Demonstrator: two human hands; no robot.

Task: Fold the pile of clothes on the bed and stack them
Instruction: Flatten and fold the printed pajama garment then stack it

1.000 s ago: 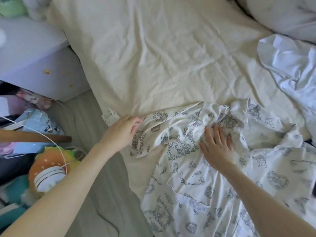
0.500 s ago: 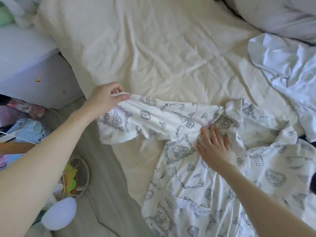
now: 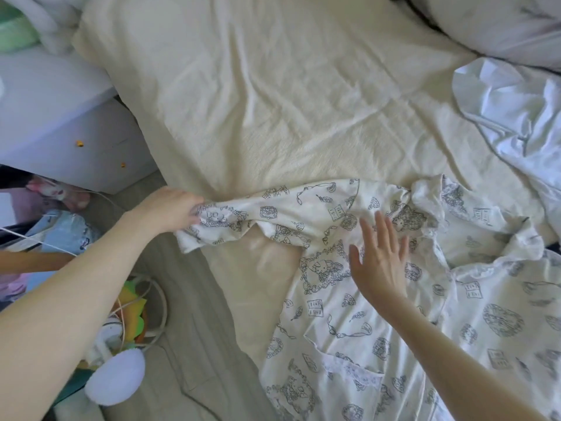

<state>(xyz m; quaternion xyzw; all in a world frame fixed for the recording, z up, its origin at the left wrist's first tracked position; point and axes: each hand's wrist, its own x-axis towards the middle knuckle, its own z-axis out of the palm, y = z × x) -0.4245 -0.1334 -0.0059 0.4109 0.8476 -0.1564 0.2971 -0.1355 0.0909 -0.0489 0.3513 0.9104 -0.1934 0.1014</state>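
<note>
Change since earlier frames: right hand [image 3: 379, 262], pressed flat on the printed shirt [image 3: 394, 329] half a second ago, now shows spread fingers at the shoulder area, slightly blurred; whether the palm touches the cloth cannot be told. Left hand [image 3: 171, 209] has carried the sleeve [image 3: 258, 214] from above the bed edge down and outward to the left.
Left hand: fingers curled round the cuff end of the sleeve, gripping it at the left edge of the bed [image 3: 273, 101]; forearm enters from the lower left.
Right hand: fingers straight and fanned wide, holding nothing; forearm enters from the lower right.
Printed shirt: white with grey line drawings, body lying across the lower right of the cream sheet, front pocket [image 3: 355, 372] facing up; collar region bunched beyond the right fingertips.
Sleeve: drawn out sideways from the shoulder toward the left hand, its cuff hanging just past the mattress edge.
Pale blue-white fabric [image 3: 516, 117]: crumpled at the right side of the bed, apart from the shirt.
Pillow [image 3: 501, 22]: upper right corner, partly out of view.
Bedside unit [image 3: 76, 132]: white, left of the bed, with small orange knobs.
Floor clutter [image 3: 115, 381]: toys and a cable beside the bed, lower left.
</note>
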